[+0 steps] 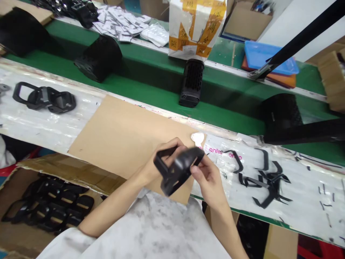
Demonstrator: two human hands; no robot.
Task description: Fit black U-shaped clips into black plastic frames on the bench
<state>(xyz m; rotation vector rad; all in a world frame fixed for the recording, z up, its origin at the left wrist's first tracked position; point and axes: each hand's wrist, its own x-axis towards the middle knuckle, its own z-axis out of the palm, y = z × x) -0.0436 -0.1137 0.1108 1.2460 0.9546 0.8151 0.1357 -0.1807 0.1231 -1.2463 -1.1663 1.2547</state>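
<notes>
Both my hands hold one black plastic handle part point(178, 168) just above the cardboard sheet point(121, 136) on the near bench. My left hand point(156, 163) grips its looped end from behind, fingers curled round it. My right hand point(208, 176) pinches the other end between thumb and fingers. The part is a little blurred by motion.
Two more black handle parts point(44, 98) lie on the white wrapped bench at left; black plastic trimmings point(265, 178) lie at right. A cardboard box point(45, 205) of similar parts sits below left. Black housings point(192, 82) stand on the green conveyor point(151, 86). Blue tray point(265, 55) far right.
</notes>
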